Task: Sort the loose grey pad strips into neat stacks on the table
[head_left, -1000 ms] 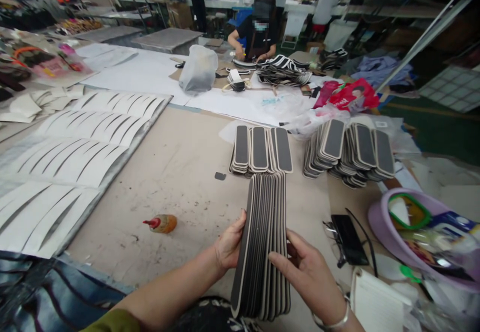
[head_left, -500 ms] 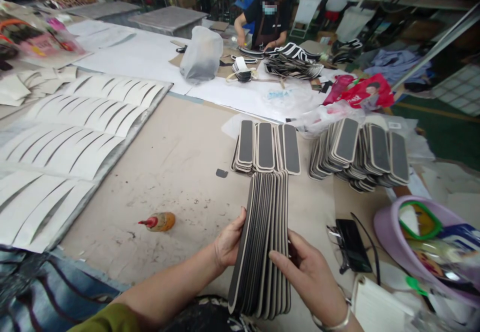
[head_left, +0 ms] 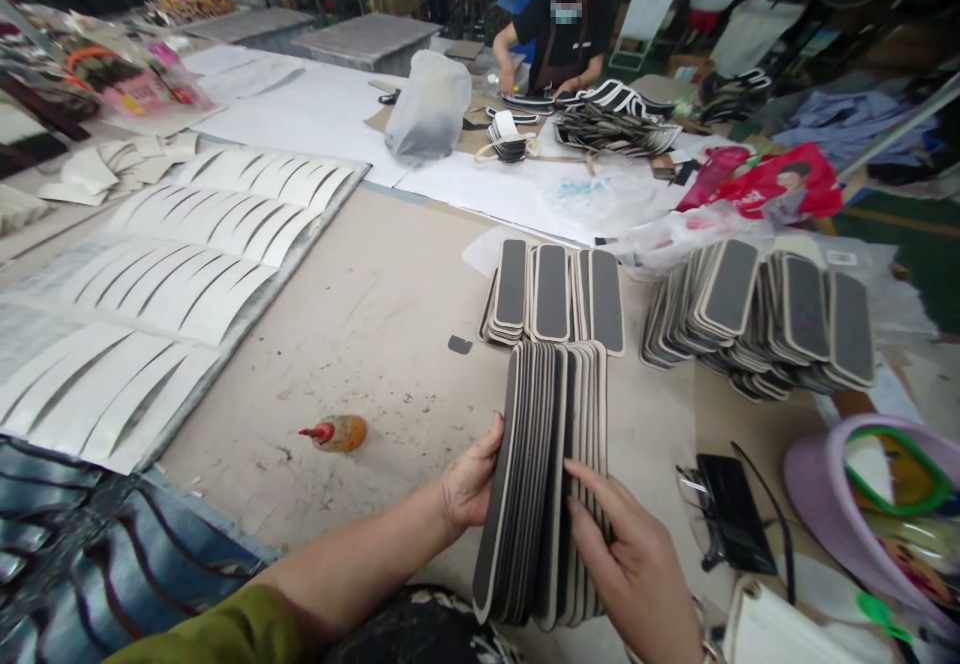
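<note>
So, bottom centre, left hand (head_left: 471,484), fingers mostly hidden, holds long round-cornered beige-edged grey strips (head_left: 519,474); right hand (head_left: 637,559), fingertips slightly spread, seemingly parts them; next move probably wants steadiness.

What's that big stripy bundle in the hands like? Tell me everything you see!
The bundle is many long, flat strips with rounded ends, dark grey faces and pale rims. They sit side by side, seen mostly edge-on, with a wider gap showing one dark face. I can't tell what they're made of. It points away from the person, towards some similar stacked pieces. The left hand holds its left side; the right hand's fingers touch its right part.
</note>
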Demonstrator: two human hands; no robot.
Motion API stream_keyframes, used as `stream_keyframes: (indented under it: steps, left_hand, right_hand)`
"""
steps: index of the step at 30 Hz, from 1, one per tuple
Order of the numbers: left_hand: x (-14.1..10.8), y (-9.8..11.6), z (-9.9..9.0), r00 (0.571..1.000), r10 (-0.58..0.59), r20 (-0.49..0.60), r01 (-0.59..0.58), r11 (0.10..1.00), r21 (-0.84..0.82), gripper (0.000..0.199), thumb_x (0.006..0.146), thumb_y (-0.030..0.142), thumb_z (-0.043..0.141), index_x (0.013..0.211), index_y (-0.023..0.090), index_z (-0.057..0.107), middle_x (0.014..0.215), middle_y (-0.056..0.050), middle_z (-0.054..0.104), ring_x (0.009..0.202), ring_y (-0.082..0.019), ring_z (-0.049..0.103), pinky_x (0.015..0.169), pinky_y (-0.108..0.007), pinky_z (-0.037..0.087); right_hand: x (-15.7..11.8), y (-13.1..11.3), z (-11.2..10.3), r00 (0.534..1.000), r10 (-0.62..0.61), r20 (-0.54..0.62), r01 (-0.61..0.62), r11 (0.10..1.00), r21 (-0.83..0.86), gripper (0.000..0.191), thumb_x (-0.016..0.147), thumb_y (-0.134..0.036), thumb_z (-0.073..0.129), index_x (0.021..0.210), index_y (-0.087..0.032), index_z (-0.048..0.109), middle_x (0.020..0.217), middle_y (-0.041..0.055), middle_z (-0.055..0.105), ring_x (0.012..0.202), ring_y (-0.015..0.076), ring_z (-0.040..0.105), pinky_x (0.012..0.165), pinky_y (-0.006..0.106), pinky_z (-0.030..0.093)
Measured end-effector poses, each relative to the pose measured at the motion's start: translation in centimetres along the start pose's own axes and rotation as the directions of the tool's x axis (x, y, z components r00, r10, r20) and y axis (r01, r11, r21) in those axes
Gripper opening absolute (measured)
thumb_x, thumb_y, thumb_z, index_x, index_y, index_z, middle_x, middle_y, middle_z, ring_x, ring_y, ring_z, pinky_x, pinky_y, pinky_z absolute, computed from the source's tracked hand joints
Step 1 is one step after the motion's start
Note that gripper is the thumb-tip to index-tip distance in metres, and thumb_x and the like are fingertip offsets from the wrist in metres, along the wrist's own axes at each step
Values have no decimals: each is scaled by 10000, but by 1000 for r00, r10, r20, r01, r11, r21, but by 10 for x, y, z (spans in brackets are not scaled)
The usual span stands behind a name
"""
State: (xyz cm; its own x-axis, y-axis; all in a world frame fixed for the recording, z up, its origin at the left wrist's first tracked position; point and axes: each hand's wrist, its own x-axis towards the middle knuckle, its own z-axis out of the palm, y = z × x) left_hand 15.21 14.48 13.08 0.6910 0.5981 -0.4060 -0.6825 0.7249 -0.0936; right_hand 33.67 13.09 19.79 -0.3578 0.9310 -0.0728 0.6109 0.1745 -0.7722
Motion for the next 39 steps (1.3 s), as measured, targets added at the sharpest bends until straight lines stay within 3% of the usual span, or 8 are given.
stream_keyframes:
  steps: [3, 6, 11, 17, 39]
  left_hand:
    - [0, -2, -2, 1000, 8, 9, -8, 1000, 9, 704, 841, 640, 323, 1014, 38, 643, 889, -146, 711, 839, -218, 669, 874, -320, 420]
    - [1, -4, -4, 1000, 5, 9, -6, 999, 34, 713, 833, 651, 324, 1047, 46, 634, 886, -145, 710, 864, -226, 663, 891, -325, 409]
    - [3, -6, -2, 1000, 29, -2, -29, 997, 71, 726, 836, 653, 302, 1139, 60, 593, 961, -153, 698, 973, -257, 631, 957, -368, 369]
    - [5, -5, 0, 999, 51, 14, -52, 996, 74, 727, 843, 644, 298, 1152, 52, 583, 991, -161, 689, 1030, -263, 607, 993, -373, 337]
    - [11, -1, -3, 1000, 18, 4, -18, 1000, 14, 780, 822, 681, 262, 1173, 57, 571, 1002, -157, 685, 968, -245, 630, 955, -346, 368]
  right_hand:
    - [-1, 0, -2, 1000, 29, 9, -29, 1000, -6, 317, 904, -291, 407, 1156, -237, 591, 1025, 85, 637, 980, 205, 613, 861, 322, 497]
    - [-1, -2, -5, 999, 36, 16, -36, 999, -9, 315, 898, -336, 423, 1141, -247, 603, 1037, 81, 635, 1010, 218, 597, 866, 332, 491]
    - [0, -10, -1, 993, 72, -89, -81, 991, -105, 369, 778, -463, 595, 1064, -229, 590, 989, 78, 633, 956, 244, 598, 804, 352, 503]
    - [5, -17, 3, 990, 75, -123, -96, 980, -176, 386, 741, -513, 618, 998, -235, 541, 944, 59, 614, 895, 237, 597, 773, 361, 484]
    - [12, -12, 0, 994, 36, -106, -53, 984, -169, 332, 768, -457, 616, 1015, -244, 552, 931, 35, 610, 879, 198, 597, 763, 329, 495]
